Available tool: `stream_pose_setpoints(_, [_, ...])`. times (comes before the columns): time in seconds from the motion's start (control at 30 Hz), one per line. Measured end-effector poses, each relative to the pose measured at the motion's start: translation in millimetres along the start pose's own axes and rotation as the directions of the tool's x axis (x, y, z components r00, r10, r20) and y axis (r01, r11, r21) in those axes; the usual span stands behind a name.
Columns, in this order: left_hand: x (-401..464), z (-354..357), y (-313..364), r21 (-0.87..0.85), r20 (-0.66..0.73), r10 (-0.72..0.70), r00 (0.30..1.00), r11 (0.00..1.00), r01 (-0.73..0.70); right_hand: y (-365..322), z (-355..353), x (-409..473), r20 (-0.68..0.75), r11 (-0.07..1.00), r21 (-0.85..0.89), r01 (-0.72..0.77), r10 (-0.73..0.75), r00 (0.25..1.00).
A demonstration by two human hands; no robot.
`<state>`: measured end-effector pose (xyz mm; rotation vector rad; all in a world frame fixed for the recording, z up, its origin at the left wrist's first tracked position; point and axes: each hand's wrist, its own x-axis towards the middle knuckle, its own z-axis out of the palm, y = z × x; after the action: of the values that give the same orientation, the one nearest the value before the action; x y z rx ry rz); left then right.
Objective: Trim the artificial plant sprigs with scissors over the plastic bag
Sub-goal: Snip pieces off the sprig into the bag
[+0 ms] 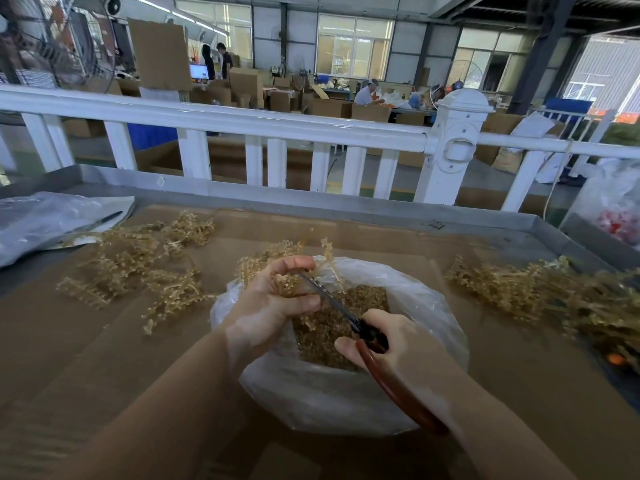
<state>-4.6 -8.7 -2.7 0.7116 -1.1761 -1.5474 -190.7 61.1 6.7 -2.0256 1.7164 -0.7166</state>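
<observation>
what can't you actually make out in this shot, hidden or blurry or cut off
- Scissors tips, head view: hidden behind the sprig the left hand grips, so the cut point is unseen.
- Scissor handle loops: covered by the right hand.
- Plastic bag depth: trimmings hide its bottom.
- Pile of sprigs on the right: blurred, cut off by the frame edge.

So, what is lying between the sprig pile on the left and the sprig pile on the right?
In the head view, the open plastic bag of trimmings sits between them, with both hands working above it.
</observation>
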Motion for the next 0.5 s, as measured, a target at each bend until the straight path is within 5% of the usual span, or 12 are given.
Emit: stream_pose_setpoints(0.5, [2.2,0.8,-6.1,-0.006,-0.047,0.000,0.999,1.000,0.000,5.2,2.6,4.5,0.017,1.000,-0.010,0.020,-0.020,1.000])
